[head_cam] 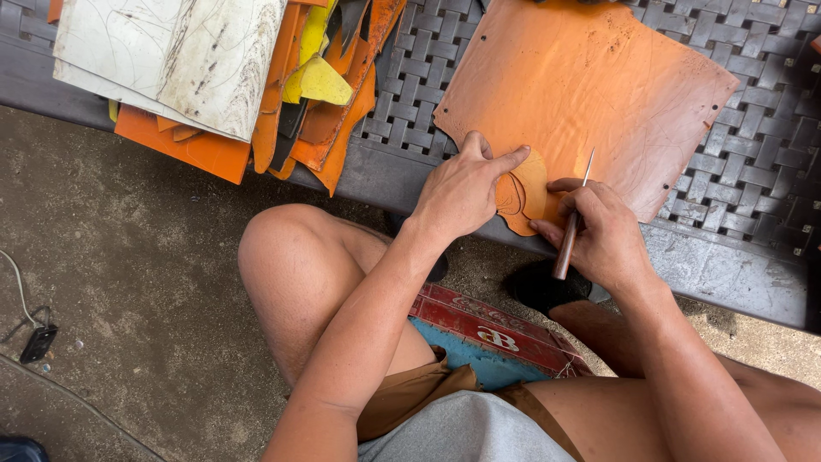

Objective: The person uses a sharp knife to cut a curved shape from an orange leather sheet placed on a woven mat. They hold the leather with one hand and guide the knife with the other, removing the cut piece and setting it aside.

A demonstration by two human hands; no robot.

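- I count one large orange leather sheet (590,94) lying flat on the dark woven-strap bench (735,205), one small rounded tan leather cut-out (523,192) at the sheet's near edge, and one thin metal awl with a brown wooden handle (570,229).
- One loose stack of orange, yellow and off-white leather scraps (231,85) sits at the bench's far left; I cannot count its pieces.
- I see no container here holding anything.
- My left hand (462,190) lies flat, fingers pressing the cut-out down, index finger stretched along its top edge.
- My right hand (603,235) is closed around the awl's handle, tip pointing up over the sheet, just right of the cut-out.
- The cut-out lies between both hands, overhanging the bench edge.
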